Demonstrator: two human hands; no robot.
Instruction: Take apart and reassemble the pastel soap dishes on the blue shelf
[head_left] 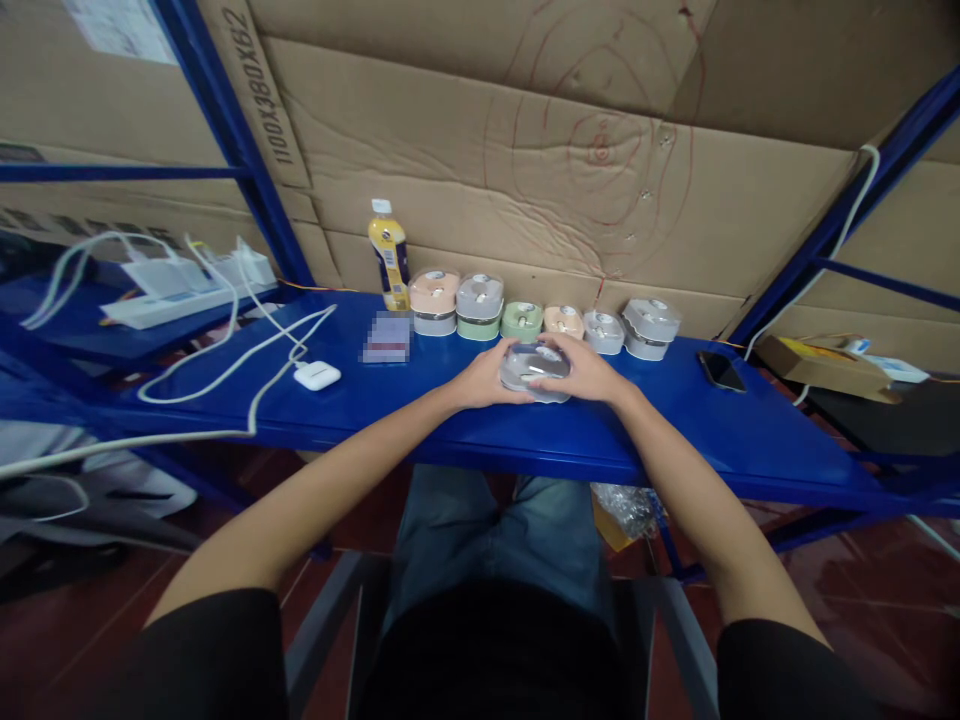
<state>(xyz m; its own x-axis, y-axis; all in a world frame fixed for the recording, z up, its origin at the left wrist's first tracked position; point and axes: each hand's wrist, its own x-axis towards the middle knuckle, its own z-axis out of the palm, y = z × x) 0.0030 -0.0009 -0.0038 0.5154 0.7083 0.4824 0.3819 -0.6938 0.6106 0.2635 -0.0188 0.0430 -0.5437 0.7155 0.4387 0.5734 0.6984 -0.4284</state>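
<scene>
Between my two hands is a grey container (535,368) with a clear, shiny top, low over the blue table (600,440). My left hand (486,378) wraps round its left side, and my right hand (585,370) grips the right side with fingers across the top and front. Just behind it stands a row of similar containers: a pink one (434,292) on a grey one, a grey one (480,296) on a green one, a single green one (522,321), a small pink one (564,321), a single grey one (604,333) and a grey stack (651,328).
A yellow bottle (390,260) stands at the back left, behind a blurred packet (387,337). White earbud case (316,375), cables and a power strip (165,300) lie left. A phone (721,371) and an open carton (825,368) are right. Cardboard (450,130) rises behind.
</scene>
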